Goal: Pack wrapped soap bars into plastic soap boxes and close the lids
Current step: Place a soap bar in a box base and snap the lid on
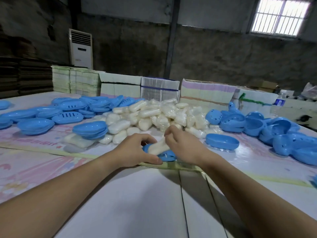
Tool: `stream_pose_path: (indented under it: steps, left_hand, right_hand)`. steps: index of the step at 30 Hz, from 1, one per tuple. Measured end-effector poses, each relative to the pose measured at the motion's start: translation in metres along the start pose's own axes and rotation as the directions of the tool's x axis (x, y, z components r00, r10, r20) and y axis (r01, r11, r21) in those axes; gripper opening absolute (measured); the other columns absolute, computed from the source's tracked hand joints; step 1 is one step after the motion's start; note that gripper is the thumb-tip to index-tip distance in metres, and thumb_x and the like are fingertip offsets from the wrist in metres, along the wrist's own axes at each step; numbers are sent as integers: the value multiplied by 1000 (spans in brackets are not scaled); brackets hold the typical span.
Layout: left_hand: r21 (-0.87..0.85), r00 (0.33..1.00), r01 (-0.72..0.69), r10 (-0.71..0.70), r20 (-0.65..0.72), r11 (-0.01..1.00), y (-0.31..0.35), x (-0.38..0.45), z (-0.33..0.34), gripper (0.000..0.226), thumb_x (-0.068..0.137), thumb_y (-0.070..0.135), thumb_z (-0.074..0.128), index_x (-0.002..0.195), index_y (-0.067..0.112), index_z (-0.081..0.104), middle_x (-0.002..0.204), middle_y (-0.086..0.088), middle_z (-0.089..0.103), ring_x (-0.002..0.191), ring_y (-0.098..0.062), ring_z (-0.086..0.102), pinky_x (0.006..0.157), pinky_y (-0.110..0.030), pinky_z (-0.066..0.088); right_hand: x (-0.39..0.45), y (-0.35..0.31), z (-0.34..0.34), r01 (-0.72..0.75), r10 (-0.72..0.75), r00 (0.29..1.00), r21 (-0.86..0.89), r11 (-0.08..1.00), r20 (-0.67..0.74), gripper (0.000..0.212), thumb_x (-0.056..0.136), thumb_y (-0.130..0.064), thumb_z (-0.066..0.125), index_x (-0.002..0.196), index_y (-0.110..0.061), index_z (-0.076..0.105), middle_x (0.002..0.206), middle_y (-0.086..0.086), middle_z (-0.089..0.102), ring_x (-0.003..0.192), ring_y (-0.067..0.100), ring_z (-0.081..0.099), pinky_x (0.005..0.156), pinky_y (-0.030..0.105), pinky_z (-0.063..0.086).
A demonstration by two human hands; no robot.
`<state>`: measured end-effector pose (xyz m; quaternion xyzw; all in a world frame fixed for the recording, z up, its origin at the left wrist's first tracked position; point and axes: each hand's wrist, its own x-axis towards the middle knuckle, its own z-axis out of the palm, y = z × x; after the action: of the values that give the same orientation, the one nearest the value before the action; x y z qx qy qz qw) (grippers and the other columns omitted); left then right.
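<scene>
Soap bar (158,147) pinched by right hand (184,146) over blue box (167,155).

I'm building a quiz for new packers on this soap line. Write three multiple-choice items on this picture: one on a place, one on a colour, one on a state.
1. Where does the pile of wrapped soap bars lie?
A. On the table's middle, beyond the hands
B. On the floor
C. Inside a cardboard carton

2. What colour are the plastic soap boxes?
A. Green
B. Blue
C. Red

3. What is the right hand doing?
A. Resting flat on the table
B. Gripping a water bottle
C. Pinching a wrapped bar over a box part

Answers:
1 A, the white heap sits mid-table between the blue piles.
2 B, every box and lid is blue.
3 C, its fingers pinch the bar's far end while the left hand steadies the box part.
</scene>
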<state>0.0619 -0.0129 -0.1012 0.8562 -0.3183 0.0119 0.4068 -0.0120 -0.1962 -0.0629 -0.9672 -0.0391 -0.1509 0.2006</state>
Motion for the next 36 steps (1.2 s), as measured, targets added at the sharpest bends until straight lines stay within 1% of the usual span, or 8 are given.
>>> stream_pose_path:
  steps: [3,8,13,18,22,28,32,36]
  left_hand:
    - [-24,1000,-7,7,-2,1000,1,-1,0,52,54,46,93,99,35,71,100,14,70,94,-5,64,87,-30,55]
    - [-19,1000,7,-7,-14,1000,3,-2,-1,61,48,54,90,101,34,70,100,13,70,93,-6,65,88,-31,54]
    - [12,1000,29,-29,1,1000,1,-2,-3,54,57,51,91,103,35,69,104,12,70,95,-7,65,86,-31,56]
    - [34,999,40,-40,1,999,0,-1,-5,56,58,53,91,106,37,67,107,14,67,97,-5,63,86,-27,54]
    - [17,999,33,-32,-10,999,2,-2,-2,53,59,46,93,105,35,68,105,12,68,96,-5,63,86,-27,54]
    - [5,1000,26,-26,-16,1000,4,-4,-2,52,60,40,94,105,31,68,102,12,68,93,-5,63,83,-22,52]
    - [-7,999,25,-25,-26,1000,3,-5,-2,50,59,40,95,101,32,68,100,14,68,88,-1,63,74,-14,50]
    - [15,1000,15,-15,-17,1000,2,-5,-2,51,61,45,92,104,35,66,103,16,66,93,-1,62,71,-10,46]
  right_hand:
    - [-3,0,10,61,-89,992,-288,956,-85,24,100,-37,30,108,-21,45,74,3,52,74,33,51,62,40,35]
    - [3,3,14,93,-154,983,-455,886,-99,30,100,-45,29,114,-23,44,91,8,64,82,34,59,60,38,32]
    - [0,24,-10,103,-89,986,-94,990,142,32,96,-45,46,125,-33,53,92,-7,62,89,15,58,78,35,47]
    - [0,39,-20,95,-111,990,173,980,87,23,88,-22,67,110,-26,70,107,-12,64,93,7,57,79,11,44]
    - [0,40,-13,64,-88,990,209,976,107,18,85,-23,69,101,-31,73,108,-13,65,98,8,58,91,28,48]
    - [5,37,-9,69,-90,991,205,976,96,16,80,-25,73,91,-37,76,96,-11,67,91,10,58,85,33,50]
    - [4,41,-10,46,-77,991,271,962,105,15,79,-26,75,89,-36,76,93,-11,71,90,11,59,79,28,49]
    - [3,56,-11,10,6,995,160,987,-101,16,85,-28,68,98,-37,71,99,-21,64,95,6,57,75,21,44]
